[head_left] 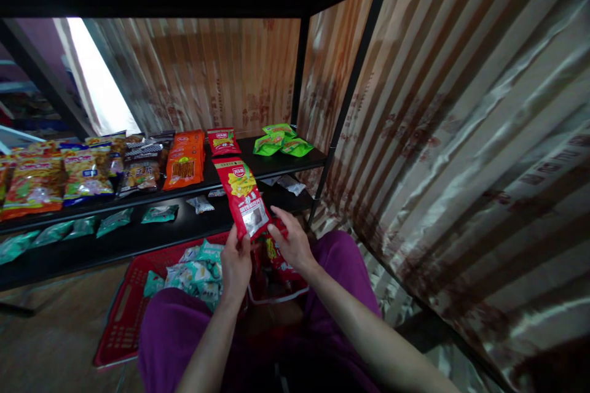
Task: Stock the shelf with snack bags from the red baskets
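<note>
Long red plastic snack packet, yellow print, silvery window near the bottom: held up in the air, tilted, top leaning left. Top edge sits in front of the front lip of the black metal shelf rack. Bottom end is over the person's lap.

Left hand: closed on the packet's lower left edge, thumb on the front face, fingers curled behind. Right hand: pinching the lower right corner with thumb and forefinger, other fingers loosely bent. Both grips are at the bottom end only; the rest of the packet touches nothing.

Just below the hands: more red packets in a pale-rimmed container, between knees in purple trousers. Left of that: red plastic mesh basket on the floor, holding a pile of small teal and white sachets.

Upper shelf, left to right:
- colourful crisp bags
- dark snack bags
- flat orange packets
- one small red pack
- bright green pouches at the far right end

Lower shelf: row of teal pouches, plus a few small white sachets, all lying flat.

Behind the rack and along the right side: glossy brown-and-cream striped curtain.
</note>
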